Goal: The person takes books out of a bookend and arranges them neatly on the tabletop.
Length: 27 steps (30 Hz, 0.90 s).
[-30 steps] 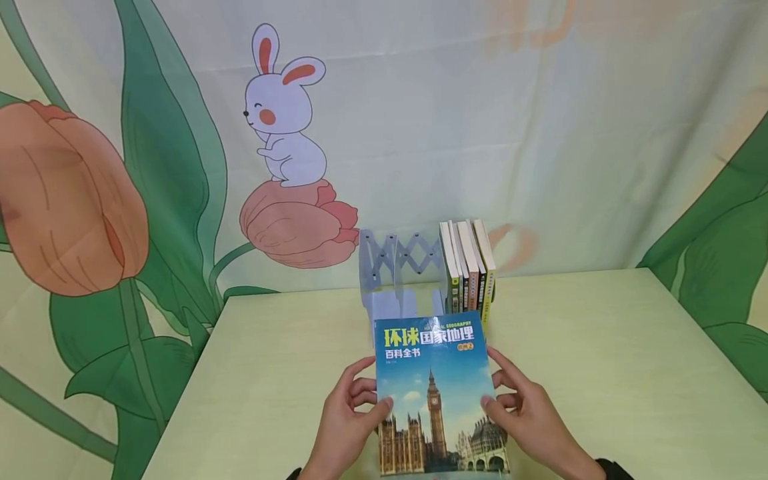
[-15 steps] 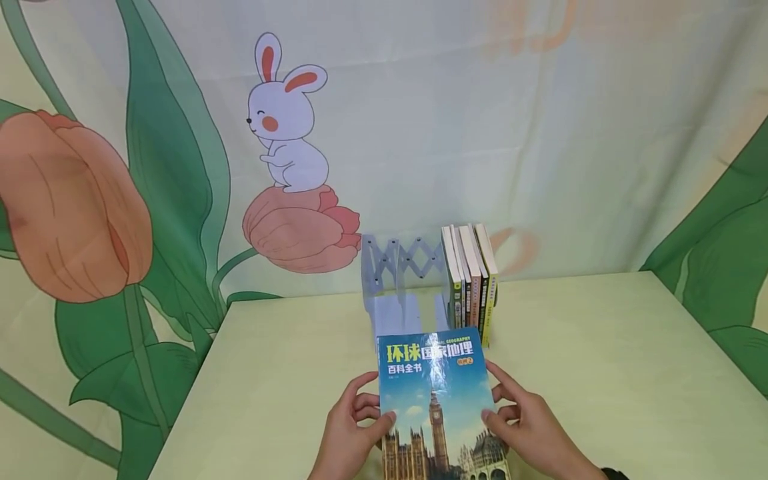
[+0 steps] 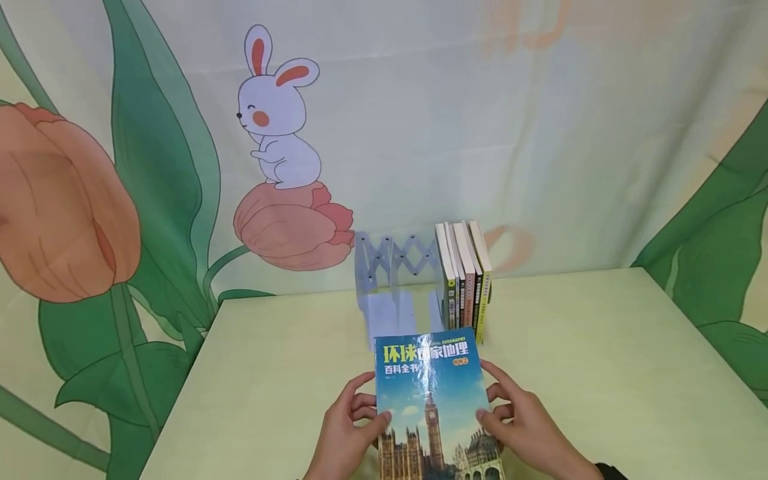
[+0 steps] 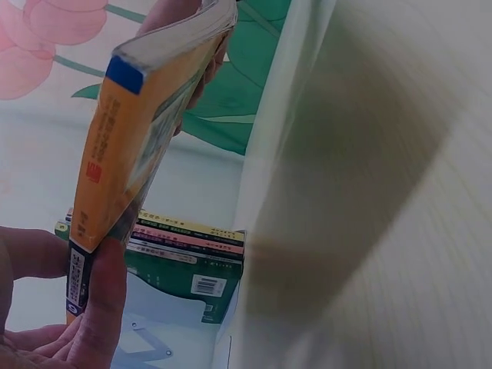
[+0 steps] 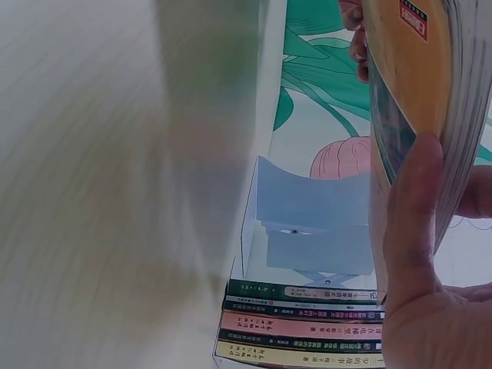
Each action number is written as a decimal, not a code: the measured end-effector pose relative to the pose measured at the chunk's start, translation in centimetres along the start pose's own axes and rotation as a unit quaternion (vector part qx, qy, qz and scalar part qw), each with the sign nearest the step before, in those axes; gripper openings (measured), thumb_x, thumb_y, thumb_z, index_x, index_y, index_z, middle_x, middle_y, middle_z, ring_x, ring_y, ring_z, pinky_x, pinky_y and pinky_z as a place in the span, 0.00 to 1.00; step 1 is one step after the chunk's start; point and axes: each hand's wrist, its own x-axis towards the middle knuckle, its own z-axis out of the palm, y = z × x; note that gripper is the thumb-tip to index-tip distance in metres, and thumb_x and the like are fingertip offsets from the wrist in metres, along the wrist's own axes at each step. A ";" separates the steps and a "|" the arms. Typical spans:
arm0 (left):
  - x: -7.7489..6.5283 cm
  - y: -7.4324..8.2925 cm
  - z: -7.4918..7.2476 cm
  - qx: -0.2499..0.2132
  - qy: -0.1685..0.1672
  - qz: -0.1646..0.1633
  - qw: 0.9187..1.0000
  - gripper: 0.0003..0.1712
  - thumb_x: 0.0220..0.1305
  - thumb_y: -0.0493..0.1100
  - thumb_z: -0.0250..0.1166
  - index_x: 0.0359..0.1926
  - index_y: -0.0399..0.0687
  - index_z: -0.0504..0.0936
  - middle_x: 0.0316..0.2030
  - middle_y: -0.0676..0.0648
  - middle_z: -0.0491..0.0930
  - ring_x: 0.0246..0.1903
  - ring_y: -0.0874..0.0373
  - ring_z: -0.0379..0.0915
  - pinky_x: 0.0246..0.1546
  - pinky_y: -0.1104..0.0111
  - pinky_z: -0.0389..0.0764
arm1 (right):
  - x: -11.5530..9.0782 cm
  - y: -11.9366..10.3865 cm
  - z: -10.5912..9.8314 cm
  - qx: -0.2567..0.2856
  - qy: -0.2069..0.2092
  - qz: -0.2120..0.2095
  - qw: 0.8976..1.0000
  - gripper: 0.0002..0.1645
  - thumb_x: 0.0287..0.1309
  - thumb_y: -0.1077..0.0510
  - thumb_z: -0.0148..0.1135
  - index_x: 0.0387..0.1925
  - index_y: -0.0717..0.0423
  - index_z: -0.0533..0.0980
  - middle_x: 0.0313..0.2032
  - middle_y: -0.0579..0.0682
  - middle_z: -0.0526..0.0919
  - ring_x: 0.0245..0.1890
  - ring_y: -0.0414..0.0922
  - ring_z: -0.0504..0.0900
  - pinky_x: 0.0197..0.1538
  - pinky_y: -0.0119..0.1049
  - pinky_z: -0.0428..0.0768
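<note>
A paperback book [image 3: 441,380] with a blue-sky cover, a clock tower and yellow and white Chinese lettering faces up, held at both sides over the table. My left hand [image 3: 348,430] grips its left edge, thumb on the front cover, other fingers curled behind. On the opposite edge, my right hand [image 3: 528,427] pinches it the same way. The left wrist view shows the orange back and dark spine of the book [image 4: 115,169] between finger and thumb. In the right wrist view, its white page edges [image 5: 469,100] show beside the right thumb. The book's bottom edge is out of the head view.
Just beyond the book stands a pale blue-grey expanding book rack [image 3: 390,313] with crossed metal links. Several upright books [image 3: 465,287] fill its right end. Behind the light green table [image 3: 258,387] hangs a printed cloth with a rabbit [image 3: 282,133] and tulips.
The book and both hands have drawn a little towards me, so more of the rack and book spines shows. Both hands keep their grip. The head view has shifted slightly.
</note>
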 end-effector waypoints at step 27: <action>0.1 -1.1 0.4 0.055 -0.028 -0.021 0.998 0.41 0.58 0.42 0.71 0.70 0.43 0.64 0.38 0.47 0.82 0.34 0.59 0.78 0.40 0.65 0.82 | 0.5 0.9 -0.2 -0.022 -0.048 0.010 0.999 0.49 0.61 0.55 0.66 0.76 0.53 0.49 0.36 0.53 0.75 0.20 0.45 0.79 0.23 0.44 0.81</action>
